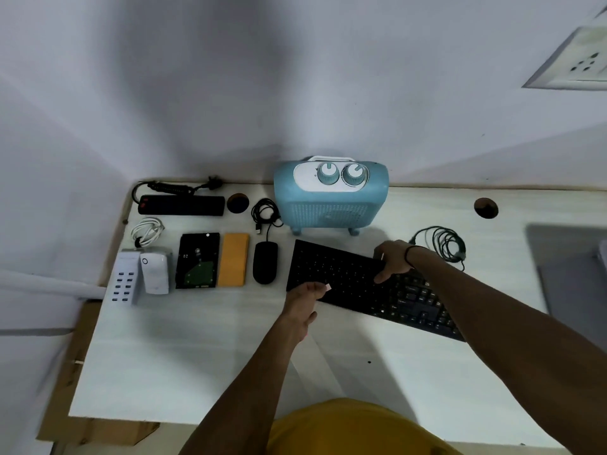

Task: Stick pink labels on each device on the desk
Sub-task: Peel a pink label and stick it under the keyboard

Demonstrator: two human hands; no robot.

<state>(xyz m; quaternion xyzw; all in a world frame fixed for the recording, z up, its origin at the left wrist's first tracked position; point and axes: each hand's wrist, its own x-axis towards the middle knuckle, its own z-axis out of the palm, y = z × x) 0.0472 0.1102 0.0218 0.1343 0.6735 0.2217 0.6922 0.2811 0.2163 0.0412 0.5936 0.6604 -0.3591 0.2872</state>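
Pink label (pixel 327 287) pinched by left hand (pixel 303 298) over keyboard (pixel 341 274); keyboard gripped by right hand (pixel 392 259); mouse (pixel 265 262) left of both.

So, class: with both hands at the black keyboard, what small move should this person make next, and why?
Probably lower the left hand and press its pink label onto the keyboard. The label is pinched at the fingertips just over the keyboard's near left edge, and the right hand grips the keyboard's upper part, apparently steadying it. No label shows yet on the keyboard.
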